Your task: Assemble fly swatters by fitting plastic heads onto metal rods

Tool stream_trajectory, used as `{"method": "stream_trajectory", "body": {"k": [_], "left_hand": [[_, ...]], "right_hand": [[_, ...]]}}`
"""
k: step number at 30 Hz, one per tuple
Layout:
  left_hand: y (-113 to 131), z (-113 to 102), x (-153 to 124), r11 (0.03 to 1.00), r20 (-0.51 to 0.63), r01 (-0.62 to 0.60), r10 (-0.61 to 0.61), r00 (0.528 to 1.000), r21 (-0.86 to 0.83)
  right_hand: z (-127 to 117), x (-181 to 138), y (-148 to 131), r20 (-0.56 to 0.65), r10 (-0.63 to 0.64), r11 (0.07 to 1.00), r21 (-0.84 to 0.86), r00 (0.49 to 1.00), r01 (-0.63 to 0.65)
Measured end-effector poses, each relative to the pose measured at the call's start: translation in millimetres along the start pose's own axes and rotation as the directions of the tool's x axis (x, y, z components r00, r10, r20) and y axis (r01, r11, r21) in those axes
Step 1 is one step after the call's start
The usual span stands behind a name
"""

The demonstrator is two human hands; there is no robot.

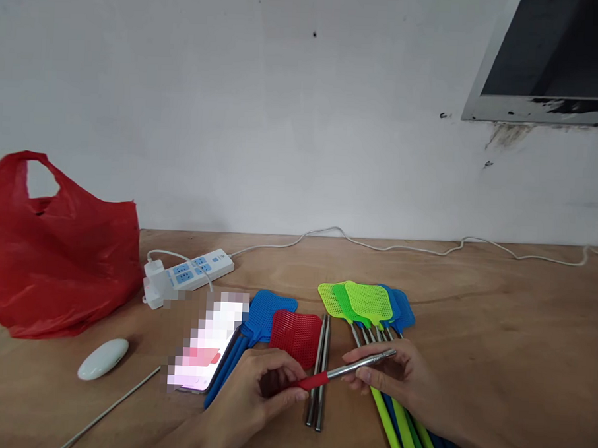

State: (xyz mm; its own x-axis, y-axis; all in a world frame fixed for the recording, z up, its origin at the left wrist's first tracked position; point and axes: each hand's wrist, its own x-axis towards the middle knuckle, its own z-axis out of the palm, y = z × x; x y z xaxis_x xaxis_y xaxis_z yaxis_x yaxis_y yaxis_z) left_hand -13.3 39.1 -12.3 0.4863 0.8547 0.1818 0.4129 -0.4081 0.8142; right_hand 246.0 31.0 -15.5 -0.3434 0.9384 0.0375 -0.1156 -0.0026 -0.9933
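A red fly swatter handle (316, 381) with a silver metal rod runs slantwise between my two hands, with no swatter head visible at its rod end. My left hand (246, 393) is closed around the red grip. The fingers of my right hand (401, 380) pinch the metal rod near its tip. Beneath, two loose metal rods (323, 397) lie side by side on the table. A red mesh swatter head (297, 337) and a blue mesh swatter head (273, 310) rest behind my left hand. Under my right hand spreads a bunch of fly swatters (369, 302) in yellow-green, green and blue.
A phone (209, 345) with a lit, pixelated screen lies left of blue handles (223, 372). Farther left are a white oval device (103, 359), a power strip (205, 268) with plugs, and a red plastic bag (64, 260). A white cable (402, 247) trails along the wall.
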Motion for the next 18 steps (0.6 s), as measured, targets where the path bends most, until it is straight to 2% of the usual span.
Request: {"method": "stream_trajectory", "body": {"k": [8,11,13,18], "left_hand": [[6,-2,0,0.999,0.002,-0.016,0.016,1.000,-0.028],[9,-4,0,0.999,0.004,-0.038,0.038,0.999,-0.004],[9,-6,-1,0.995,-0.007,-0.067,0.068,0.998,0.073],[-2,-10,1,0.915,-0.059,-0.129,0.163,0.985,0.381]], "right_hand": [[0,1,1,-0.008,-0.022,1.000,0.001,1.000,0.022],[-2,5,2,-0.113,-0.078,0.995,0.048,0.991,0.084],[-5,7,0,-0.213,-0.090,0.990,0.083,0.973,0.110],[-14,11,-8,-0.476,-0.086,0.980,0.120,0.876,0.161]]}}
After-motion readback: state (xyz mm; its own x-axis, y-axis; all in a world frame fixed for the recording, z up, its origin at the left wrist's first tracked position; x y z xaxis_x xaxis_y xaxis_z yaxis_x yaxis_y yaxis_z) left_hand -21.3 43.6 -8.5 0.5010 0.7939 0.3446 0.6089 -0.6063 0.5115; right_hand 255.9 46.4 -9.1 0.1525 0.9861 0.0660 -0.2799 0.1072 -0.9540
